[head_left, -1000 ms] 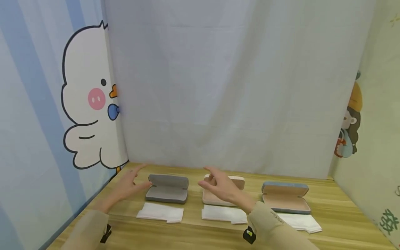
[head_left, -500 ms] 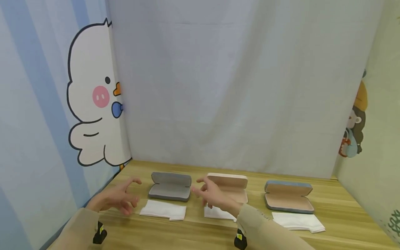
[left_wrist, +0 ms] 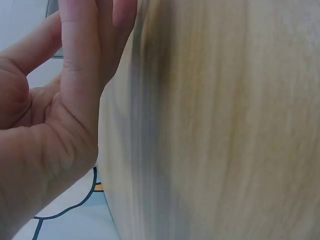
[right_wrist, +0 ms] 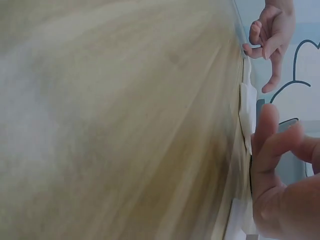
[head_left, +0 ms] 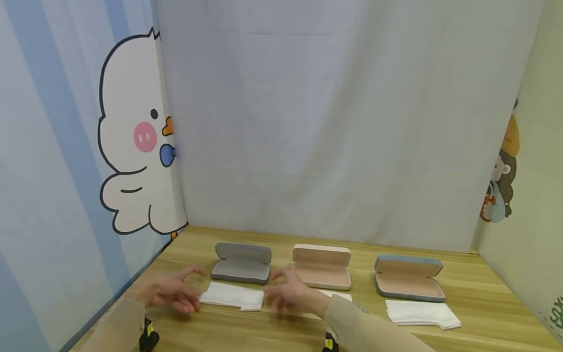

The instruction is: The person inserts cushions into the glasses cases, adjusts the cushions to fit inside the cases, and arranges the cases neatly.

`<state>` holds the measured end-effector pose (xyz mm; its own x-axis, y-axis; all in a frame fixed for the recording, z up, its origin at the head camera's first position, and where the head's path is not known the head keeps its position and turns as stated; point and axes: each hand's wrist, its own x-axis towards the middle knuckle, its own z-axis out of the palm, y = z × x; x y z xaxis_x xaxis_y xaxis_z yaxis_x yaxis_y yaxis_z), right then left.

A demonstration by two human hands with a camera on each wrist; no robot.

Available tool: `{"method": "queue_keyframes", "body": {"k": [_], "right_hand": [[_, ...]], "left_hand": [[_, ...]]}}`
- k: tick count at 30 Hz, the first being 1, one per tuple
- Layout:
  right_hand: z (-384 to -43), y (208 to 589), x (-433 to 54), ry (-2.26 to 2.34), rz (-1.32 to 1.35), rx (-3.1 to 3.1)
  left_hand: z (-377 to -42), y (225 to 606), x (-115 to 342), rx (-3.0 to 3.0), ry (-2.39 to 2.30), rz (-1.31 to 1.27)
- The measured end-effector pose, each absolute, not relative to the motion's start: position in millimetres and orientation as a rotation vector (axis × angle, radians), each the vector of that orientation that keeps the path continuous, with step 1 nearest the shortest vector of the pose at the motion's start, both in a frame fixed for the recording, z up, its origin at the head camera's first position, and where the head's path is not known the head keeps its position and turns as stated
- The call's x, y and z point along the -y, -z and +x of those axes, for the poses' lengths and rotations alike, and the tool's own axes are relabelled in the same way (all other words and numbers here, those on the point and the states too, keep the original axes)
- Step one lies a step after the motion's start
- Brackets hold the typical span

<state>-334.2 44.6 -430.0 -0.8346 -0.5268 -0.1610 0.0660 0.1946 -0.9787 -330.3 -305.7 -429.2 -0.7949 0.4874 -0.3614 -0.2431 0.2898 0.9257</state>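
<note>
In the head view a folded white cloth (head_left: 233,296) lies in front of the open grey glasses case (head_left: 243,263). At the cloth's left end is my left hand (head_left: 173,292), fingers loosely bent and holding nothing. My right hand (head_left: 292,295) is at the cloth's right end, fingers relaxed with nothing in them. Its arm partly covers a second white cloth (head_left: 336,295), which lies before an open pale pink glasses case (head_left: 322,267). From the right wrist camera, both hands show on either side of the first cloth (right_wrist: 247,107).
At the right stands an open blue glasses case (head_left: 410,277) with a third folded white cloth (head_left: 422,313) in front of it. A wooden tabletop (head_left: 246,330) carries everything. Behind it hangs a grey-white curtain (head_left: 316,122).
Both hands have come down and nearer the body, from beside the grey case to the two ends of the left cloth. The head view has shifted slightly. Cases and cloths have stayed put.
</note>
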Motion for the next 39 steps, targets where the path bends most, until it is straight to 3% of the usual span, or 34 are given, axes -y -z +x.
{"method": "queue_keyframes", "body": {"k": [19,39], "right_hand": [[-329.9,438.9,-25.2,1.655,-0.226,-2.018],[-324.0,437.7,-10.4,1.538,-0.238,-2.245]], "left_hand": [[-328.1,434.4,288.0,-2.013,-1.596,0.04],[-323.1,433.3,262.7,-2.262,-1.53,-0.034]]}}
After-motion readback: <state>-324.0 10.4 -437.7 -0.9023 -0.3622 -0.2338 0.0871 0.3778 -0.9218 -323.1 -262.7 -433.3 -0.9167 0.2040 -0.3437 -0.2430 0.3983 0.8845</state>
